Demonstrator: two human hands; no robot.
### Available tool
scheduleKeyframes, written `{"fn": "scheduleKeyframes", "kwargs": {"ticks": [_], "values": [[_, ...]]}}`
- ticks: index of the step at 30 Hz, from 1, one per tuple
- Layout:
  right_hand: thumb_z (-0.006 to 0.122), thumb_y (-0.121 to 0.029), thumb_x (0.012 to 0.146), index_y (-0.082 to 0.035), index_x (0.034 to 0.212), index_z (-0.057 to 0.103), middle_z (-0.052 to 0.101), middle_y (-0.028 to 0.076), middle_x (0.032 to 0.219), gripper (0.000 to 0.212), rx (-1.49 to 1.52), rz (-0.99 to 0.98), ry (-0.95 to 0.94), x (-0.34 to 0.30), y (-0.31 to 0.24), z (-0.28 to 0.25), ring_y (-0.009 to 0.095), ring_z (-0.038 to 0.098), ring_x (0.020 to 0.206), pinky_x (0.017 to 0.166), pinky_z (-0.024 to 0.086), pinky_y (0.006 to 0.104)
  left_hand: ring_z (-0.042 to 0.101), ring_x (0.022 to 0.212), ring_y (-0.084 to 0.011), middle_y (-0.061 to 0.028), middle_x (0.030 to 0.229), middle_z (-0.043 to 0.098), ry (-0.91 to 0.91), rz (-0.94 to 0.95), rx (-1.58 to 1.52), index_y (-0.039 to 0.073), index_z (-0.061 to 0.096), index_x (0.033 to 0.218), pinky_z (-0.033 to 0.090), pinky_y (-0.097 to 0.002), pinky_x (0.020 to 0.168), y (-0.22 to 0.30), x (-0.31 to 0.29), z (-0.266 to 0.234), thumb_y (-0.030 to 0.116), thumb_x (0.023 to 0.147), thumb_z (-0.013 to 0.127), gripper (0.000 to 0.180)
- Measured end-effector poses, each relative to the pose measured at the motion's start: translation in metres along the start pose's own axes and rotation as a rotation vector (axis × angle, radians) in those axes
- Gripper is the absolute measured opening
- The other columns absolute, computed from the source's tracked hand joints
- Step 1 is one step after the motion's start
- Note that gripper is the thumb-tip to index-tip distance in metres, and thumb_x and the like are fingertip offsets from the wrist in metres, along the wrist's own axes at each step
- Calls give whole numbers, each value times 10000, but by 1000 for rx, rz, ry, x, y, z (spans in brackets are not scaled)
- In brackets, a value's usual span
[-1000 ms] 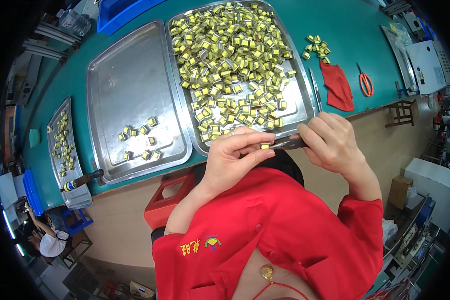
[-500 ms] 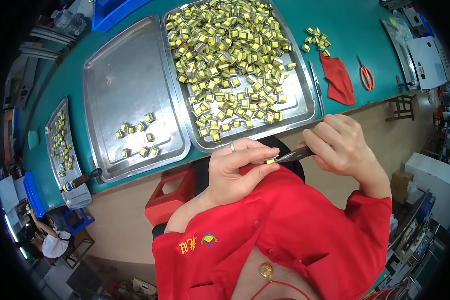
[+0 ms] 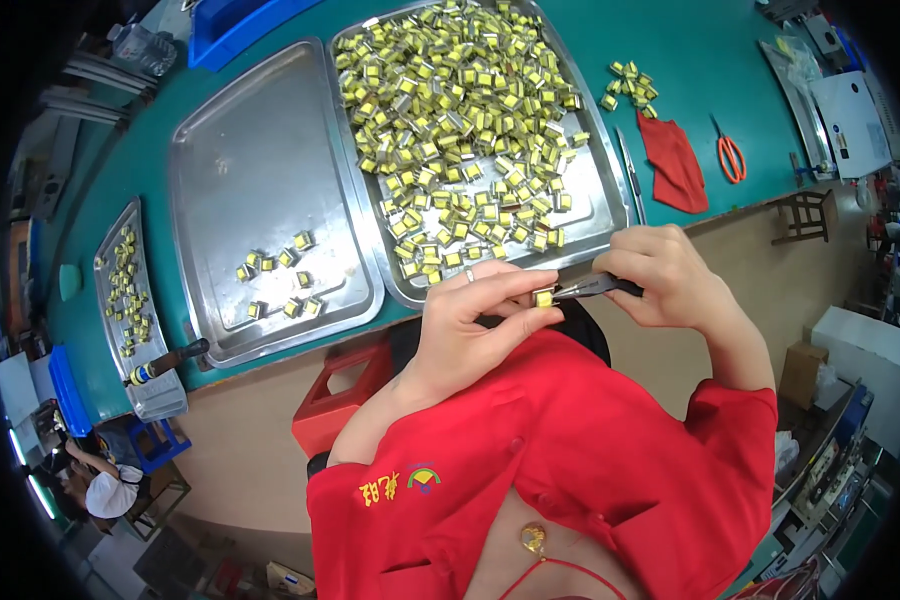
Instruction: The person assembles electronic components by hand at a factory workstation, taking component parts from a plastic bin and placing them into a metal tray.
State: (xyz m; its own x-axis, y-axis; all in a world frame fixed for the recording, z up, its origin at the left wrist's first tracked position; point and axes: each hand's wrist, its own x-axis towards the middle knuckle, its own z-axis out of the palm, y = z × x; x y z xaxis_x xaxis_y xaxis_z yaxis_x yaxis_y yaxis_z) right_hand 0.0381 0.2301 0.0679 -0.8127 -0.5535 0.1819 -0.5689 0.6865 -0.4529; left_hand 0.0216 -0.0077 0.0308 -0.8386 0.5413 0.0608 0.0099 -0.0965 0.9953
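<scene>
Left hand: we pinch a yellow-wrapped component thumb-to-fingers, seemingly steadying it | right hand: closed round pliers, tips at its side | component: before heaped tray, likely for reach | sparser tray: alongside, left | scissors: right, apparently kept clear

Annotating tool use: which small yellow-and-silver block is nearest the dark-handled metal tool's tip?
The block pinched in the left hand; the other blocks lie in rectangular metal trays or on the green table.
</scene>
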Motion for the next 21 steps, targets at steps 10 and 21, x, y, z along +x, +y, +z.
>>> {"fn": "scheduleKeyframes", "kwargs": {"ticks": [10, 21], "values": [[705, -124, 780, 19, 695, 559, 435, 88, 559, 222, 711, 218, -223, 6, 15, 13, 201, 392, 480, 458, 296, 318, 572, 602, -87, -54, 744, 614, 45, 261, 184, 5, 653, 1057, 447, -207, 558, 3, 5, -1, -6, 660, 776, 416], [694, -146, 811, 17, 748, 604, 552, 50, 607, 197, 866, 174, -288, 13, 23, 33, 100, 477, 567, 513, 355, 276, 575, 605, -106, -56, 765, 602, 94, 407, 216, -7, 650, 1018, 448, -217, 546, 5, 4, -3, -18, 674, 769, 365]]}}
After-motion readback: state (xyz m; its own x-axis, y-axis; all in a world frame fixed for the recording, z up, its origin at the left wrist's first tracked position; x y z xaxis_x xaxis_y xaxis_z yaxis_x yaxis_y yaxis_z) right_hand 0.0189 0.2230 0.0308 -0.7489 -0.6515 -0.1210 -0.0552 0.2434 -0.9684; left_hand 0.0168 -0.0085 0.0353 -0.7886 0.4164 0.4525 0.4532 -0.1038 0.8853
